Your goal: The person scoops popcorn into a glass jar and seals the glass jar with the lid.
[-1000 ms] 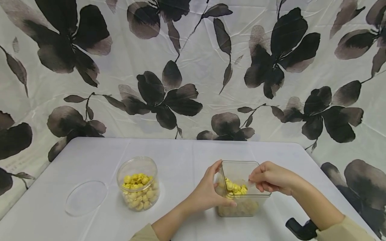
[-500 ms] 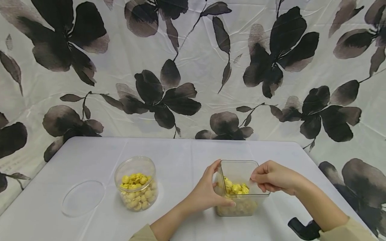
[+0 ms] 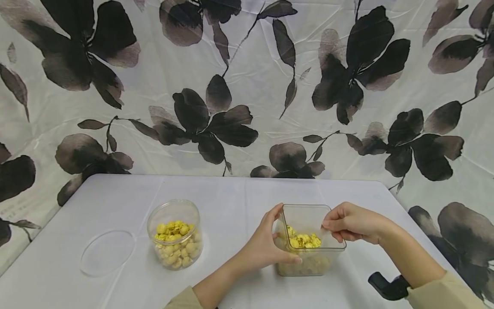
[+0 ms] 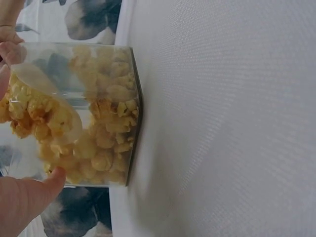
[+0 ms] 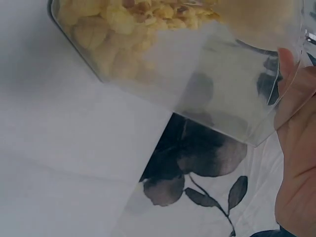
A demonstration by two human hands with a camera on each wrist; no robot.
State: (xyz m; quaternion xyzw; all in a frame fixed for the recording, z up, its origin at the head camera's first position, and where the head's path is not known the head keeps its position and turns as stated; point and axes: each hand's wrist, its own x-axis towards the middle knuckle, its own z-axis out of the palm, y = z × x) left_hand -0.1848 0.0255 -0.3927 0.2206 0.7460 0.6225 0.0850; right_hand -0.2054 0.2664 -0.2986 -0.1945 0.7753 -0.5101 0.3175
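A clear square container (image 3: 306, 264) with popcorn at its bottom stands on the white table. My left hand (image 3: 262, 246) grips it from the left, thumb (image 4: 37, 192) against the near wall and fingers along the far left side. My right hand (image 3: 356, 223) is over the right rim, pinching the handle of a translucent spoon (image 4: 37, 76). Inside the container, the spoon's bowl carries a heap of yellow popcorn (image 3: 305, 241), seen through the wall in the left wrist view. The handle is mostly hidden by the right fingers.
A round clear jar (image 3: 177, 253) of yellow popcorn stands open to the left. Its round clear lid (image 3: 108, 253) appears to lie flat on the table (image 3: 216, 206) farther left. A black device (image 3: 387, 286) is at the right wrist. Flowered cloth (image 3: 247, 86) hangs behind.
My right hand has shifted slightly right and up, and the popcorn heap in the container has edged right with it. The left hand keeps its grip; jar and lid stay put.
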